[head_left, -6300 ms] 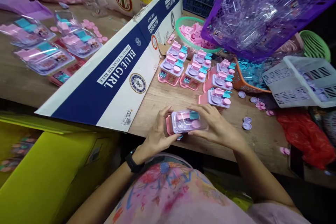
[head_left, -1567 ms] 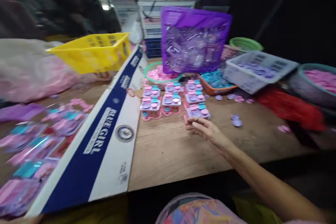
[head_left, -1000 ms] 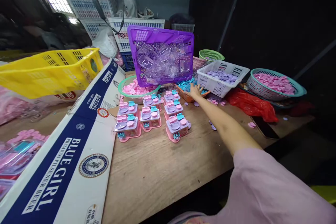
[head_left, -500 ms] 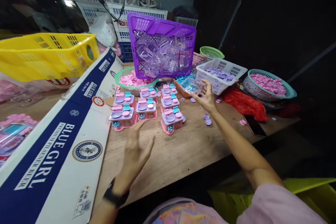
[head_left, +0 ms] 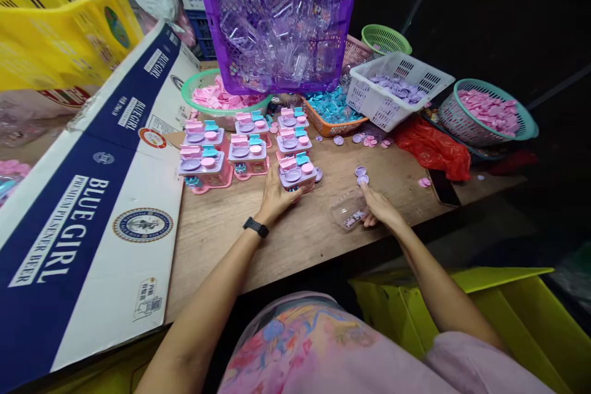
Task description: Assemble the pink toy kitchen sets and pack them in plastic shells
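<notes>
My left hand is closed around the near side of a toy kitchen unit, its fingers at the left and its thumb along the front. This unit has a purple top, a pink base and small pink and blue parts. In my right hand is a clear plastic cover with a small printed patch, held low over the wooden table by its right edge. Several more toy kitchen units stand in rows behind and left of my left hand. Small purple discs lie just beyond my right hand.
A purple basket of clear covers leans at the back. Around it stand a green basket, an orange tray, a white basket and a teal basket of parts. A long beer carton borders the left.
My left hand has moved forward onto the nearest right-hand toy kitchen unit. My right hand has brought the clear plastic cover from above the orange tray down toward me. The view has tilted downward.
</notes>
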A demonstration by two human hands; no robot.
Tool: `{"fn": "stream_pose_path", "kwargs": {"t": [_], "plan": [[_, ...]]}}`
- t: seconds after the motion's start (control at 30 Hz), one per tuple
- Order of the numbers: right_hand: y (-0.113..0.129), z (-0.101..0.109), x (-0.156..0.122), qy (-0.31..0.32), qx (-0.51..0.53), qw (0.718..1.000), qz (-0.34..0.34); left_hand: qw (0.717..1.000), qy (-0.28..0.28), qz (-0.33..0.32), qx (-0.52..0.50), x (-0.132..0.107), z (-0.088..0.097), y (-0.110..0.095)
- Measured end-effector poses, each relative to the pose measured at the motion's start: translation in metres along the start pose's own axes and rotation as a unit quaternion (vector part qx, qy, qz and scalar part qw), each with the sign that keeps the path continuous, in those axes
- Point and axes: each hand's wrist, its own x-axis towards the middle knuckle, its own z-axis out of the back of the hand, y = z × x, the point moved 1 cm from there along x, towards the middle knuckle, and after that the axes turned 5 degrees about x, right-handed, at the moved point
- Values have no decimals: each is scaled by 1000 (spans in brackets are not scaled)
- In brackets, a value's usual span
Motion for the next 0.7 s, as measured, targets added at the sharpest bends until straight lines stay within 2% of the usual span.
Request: {"fn": "stream_pose_path", "kwargs": {"t": [0.1,0.2,0.27,0.33,0.4,0.47,0.53,0.6,0.7], "plan": [[10,-5,-5,25,-49,998,-4,999,-18,22,42,-29,16,-8],[20,-15,-14,53,-94,994,30,991,-35,76,108,-74,39,-13],[26,-23,-21,35,-163,984,68,979,-56,119,154,-104,54,-14],[30,-32,-28,-10,-236,963,126,968,-81,149,186,-130,65,-14],[32,-42,-33,-7,-266,945,191,963,-103,156,192,-149,70,-14],[31,-54,-36,36,-255,935,243,967,-118,145,174,-161,72,-14],[29,-63,-34,49,-242,932,267,972,-124,131,152,-168,71,-16],[34,-71,-31,20,-222,940,259,973,-125,127,147,-172,68,-19],[57,-81,-33,-3,-137,970,198,971,-119,129,165,-174,64,-25]]}}
